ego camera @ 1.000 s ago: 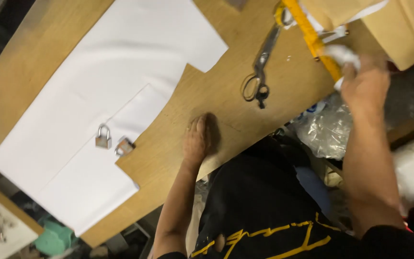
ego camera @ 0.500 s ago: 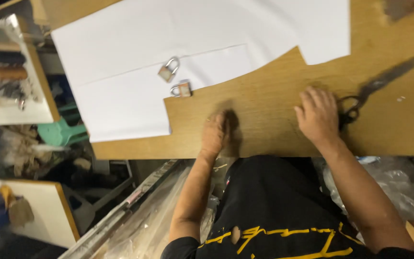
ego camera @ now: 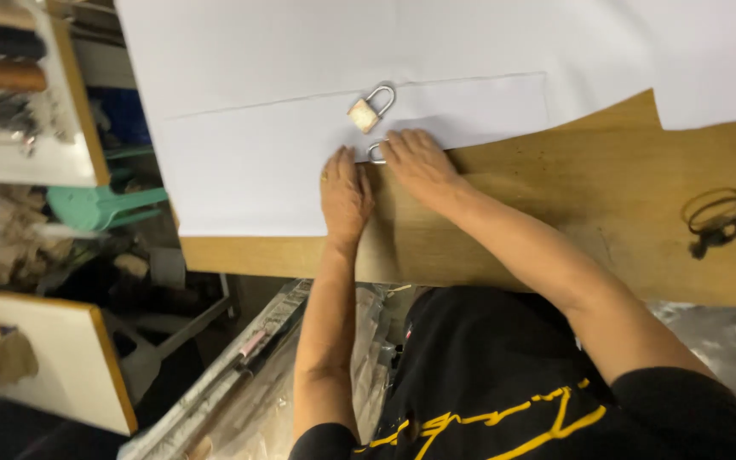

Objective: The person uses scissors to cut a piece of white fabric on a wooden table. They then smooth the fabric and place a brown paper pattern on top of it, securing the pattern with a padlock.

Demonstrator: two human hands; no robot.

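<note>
A large white sheet of paper (ego camera: 300, 128) lies over the far part of a wooden table (ego camera: 555, 230). A brass padlock (ego camera: 368, 111) rests on the paper as a weight. My left hand (ego camera: 345, 192) lies flat on the paper's right edge, fingers together. My right hand (ego camera: 419, 162) sits beside it and covers most of a second padlock (ego camera: 375, 153); only its metal shackle shows between the two hands. Whether the fingers grip that padlock or just rest on it is hidden.
Dark-handled scissors (ego camera: 721, 211) lie on the bare wood at the right edge. Left of the table stand a shelf with thread spools (ego camera: 10, 77), a green plastic stool (ego camera: 100, 209) and a white board (ego camera: 53, 358). Clear plastic wrap hangs below the table edge.
Both hands moved forward from the bare wood to the paper's edge. My right hand left the scissors and came onto the second padlock. The camera view shifted right.
</note>
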